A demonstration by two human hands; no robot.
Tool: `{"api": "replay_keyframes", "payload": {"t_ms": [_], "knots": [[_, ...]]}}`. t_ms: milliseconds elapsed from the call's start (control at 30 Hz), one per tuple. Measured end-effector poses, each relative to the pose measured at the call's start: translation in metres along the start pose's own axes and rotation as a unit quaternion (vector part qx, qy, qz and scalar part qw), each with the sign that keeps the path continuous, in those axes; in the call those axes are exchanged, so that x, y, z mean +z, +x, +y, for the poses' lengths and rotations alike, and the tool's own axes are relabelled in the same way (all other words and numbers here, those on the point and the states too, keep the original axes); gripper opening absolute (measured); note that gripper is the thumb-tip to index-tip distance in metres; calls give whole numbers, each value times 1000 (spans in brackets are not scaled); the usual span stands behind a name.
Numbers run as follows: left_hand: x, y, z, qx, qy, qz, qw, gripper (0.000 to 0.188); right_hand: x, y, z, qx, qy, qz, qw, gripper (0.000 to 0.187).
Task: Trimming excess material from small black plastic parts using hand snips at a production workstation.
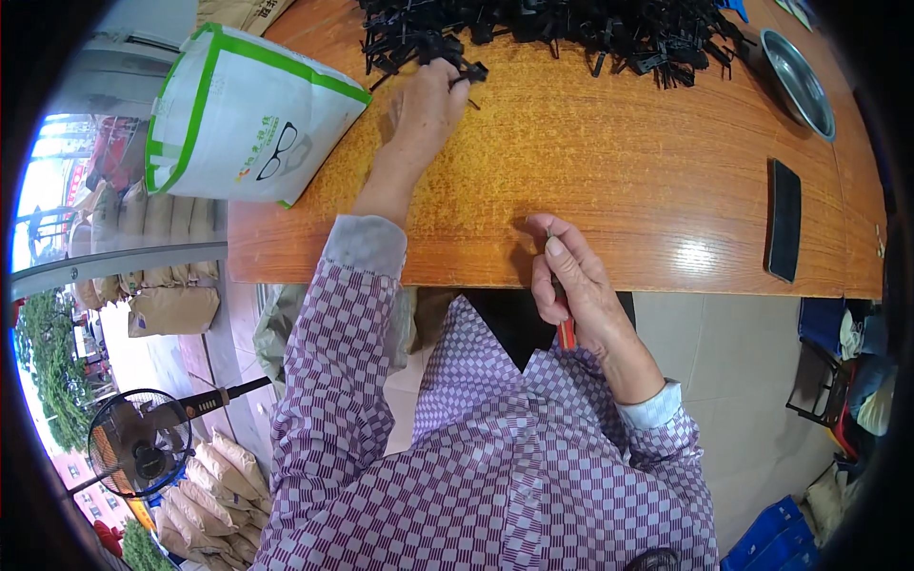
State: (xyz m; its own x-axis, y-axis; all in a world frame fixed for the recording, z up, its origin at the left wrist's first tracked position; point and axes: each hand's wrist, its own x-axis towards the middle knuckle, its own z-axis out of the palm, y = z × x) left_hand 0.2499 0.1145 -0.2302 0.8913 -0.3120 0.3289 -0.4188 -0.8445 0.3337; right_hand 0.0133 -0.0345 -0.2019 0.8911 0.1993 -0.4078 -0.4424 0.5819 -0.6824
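My left hand reaches forward over the wooden table and pinches a small black plastic part at the near edge of a big pile of black plastic parts. At the table's near edge, my right hand rests closed around a small tool with a red handle; its thin tip pokes up by the thumb. Both sleeves are purple-and-white checked.
A white and green bag lies on the table's left corner. A metal bowl sits at the far right, with a black phone nearer. A fan and stacked sacks stand on the floor at the left.
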Motion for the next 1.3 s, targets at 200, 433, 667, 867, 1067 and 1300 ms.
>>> {"api": "replay_keyframes", "payload": {"t_ms": [200, 433, 667, 867, 1067, 1300], "knots": [[-8, -33, 1, -46, -78, -91, 992, 24, 7, 20, 3, -130, -161, 67, 976, 40], [-10, -86, 19, -46, -280, -76, 956, 20, 3, 40, 2, -205, -226, 102, 947, 43], [-56, -107, 54, 17, -226, -38, 973, 17, -9, 29, 3, -214, -195, 139, 947, 40], [-70, -132, 62, 68, -214, -125, 966, 16, -13, 27, 4, -214, -173, 157, 948, 30], [-66, -153, 61, 72, -144, -129, 978, 10, -8, 6, 30, -324, -467, 126, 813, 29], [-50, -183, 64, -70, -260, -92, 959, 8, 4, -3, 34, -398, -558, 141, 715, 27]]}}
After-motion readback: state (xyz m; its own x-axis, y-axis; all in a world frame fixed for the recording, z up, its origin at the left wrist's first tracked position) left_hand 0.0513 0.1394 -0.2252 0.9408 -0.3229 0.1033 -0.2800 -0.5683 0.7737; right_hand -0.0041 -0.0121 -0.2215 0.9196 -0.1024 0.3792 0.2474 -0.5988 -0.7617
